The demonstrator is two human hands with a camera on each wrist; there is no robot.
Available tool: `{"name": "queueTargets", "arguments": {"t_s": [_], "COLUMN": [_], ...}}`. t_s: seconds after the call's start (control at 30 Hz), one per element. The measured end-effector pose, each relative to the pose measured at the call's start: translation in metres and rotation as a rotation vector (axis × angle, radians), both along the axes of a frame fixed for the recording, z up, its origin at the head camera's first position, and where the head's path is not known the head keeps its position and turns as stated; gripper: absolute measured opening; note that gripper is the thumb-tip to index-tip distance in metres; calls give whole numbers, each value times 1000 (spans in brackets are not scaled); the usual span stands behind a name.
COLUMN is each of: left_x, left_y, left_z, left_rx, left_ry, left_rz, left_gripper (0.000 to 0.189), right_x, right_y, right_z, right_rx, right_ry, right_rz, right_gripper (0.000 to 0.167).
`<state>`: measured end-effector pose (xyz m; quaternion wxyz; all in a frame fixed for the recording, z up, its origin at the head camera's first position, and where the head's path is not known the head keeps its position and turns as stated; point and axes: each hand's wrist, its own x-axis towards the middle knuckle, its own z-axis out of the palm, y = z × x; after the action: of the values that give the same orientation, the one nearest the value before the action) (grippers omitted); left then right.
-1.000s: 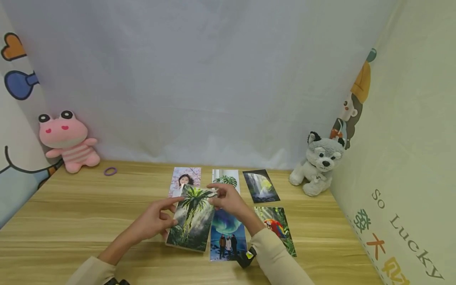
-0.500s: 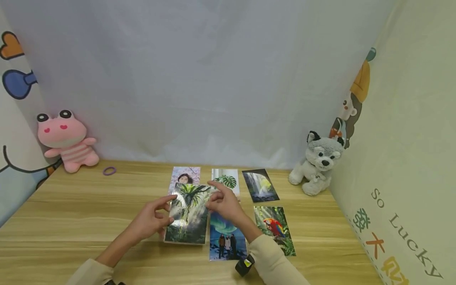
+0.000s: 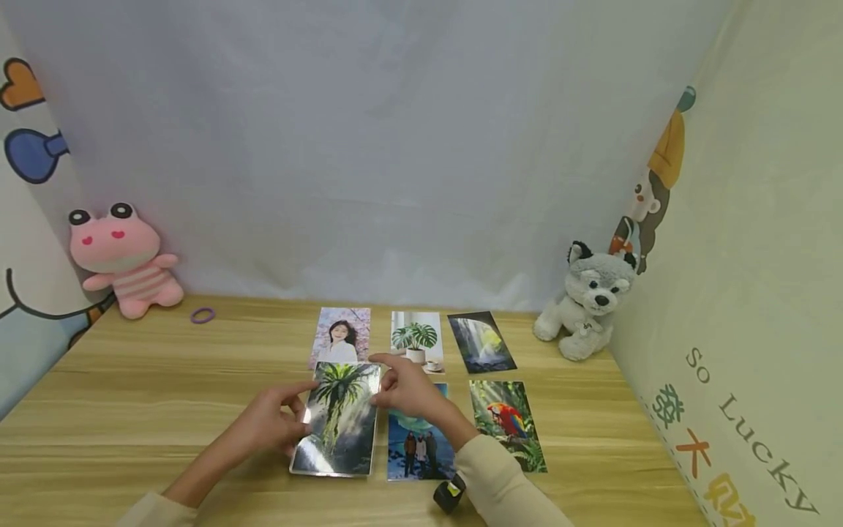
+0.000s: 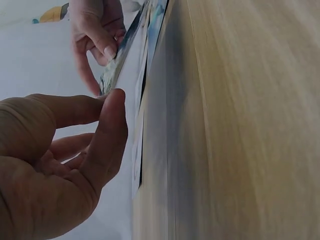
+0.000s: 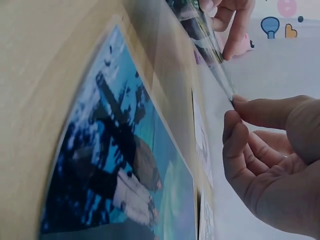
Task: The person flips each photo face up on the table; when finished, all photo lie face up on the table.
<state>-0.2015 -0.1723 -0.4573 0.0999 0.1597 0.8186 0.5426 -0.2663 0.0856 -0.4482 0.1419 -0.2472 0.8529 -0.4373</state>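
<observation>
Both hands hold a glossy photo print (image 3: 337,428) of a hanging fern, tilted above the table. My left hand (image 3: 273,423) pinches its left edge between thumb and fingers. At the upper right edge, my right hand (image 3: 410,389) pinches it with thumb and fingertips. The right wrist view shows the print edge-on, with a gap between it and the table. Just right of it lies an aurora photo (image 3: 421,457) with several people, partly covered by my right hand. Behind the held print lies a portrait photo (image 3: 341,338) of a person, its lower edge overlapped.
A potted-plant photo (image 3: 415,338), a waterfall photo (image 3: 483,342) and a parrot photo (image 3: 507,424) lie flat on the wooden table (image 3: 118,410). A purple ring (image 3: 203,315) is at the back left. A pink plush frog (image 3: 125,260) and a grey plush dog (image 3: 586,304) stand at the back corners.
Both hands have brought the fern print toward me and slightly left. More of the portrait and potted-plant photos now shows behind it. The print's tilt has shifted, moving its glare.
</observation>
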Motion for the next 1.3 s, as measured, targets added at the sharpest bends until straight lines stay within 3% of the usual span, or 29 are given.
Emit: {"name": "queueTargets", "arguments": {"t_s": [0.4, 0.6, 0.9, 1.13, 1.3], "left_x": [6, 5, 1, -2, -5], "left_y": [-2, -3, -3, 2, 5], "left_z": [1, 0, -3, -2, -2], "left_rx": [-134, -177, -251, -376, -470], "left_ry": [-66, -83, -135, -92, -51], "left_rz": [57, 50, 63, 112, 130], "left_gripper": [68, 66, 64, 62, 62], "right_x": [-2, 0, 0, 2, 3], "right_y": [-22, -33, -42, -48, -50], "right_z": [-5, -6, -11, -9, -11], "right_rx": [176, 251, 436, 492, 524], "right_ry": [6, 14, 156, 166, 235], "right_rz": [-8, -25, -17, -35, -25], "right_gripper": [62, 59, 58, 58, 59]}}
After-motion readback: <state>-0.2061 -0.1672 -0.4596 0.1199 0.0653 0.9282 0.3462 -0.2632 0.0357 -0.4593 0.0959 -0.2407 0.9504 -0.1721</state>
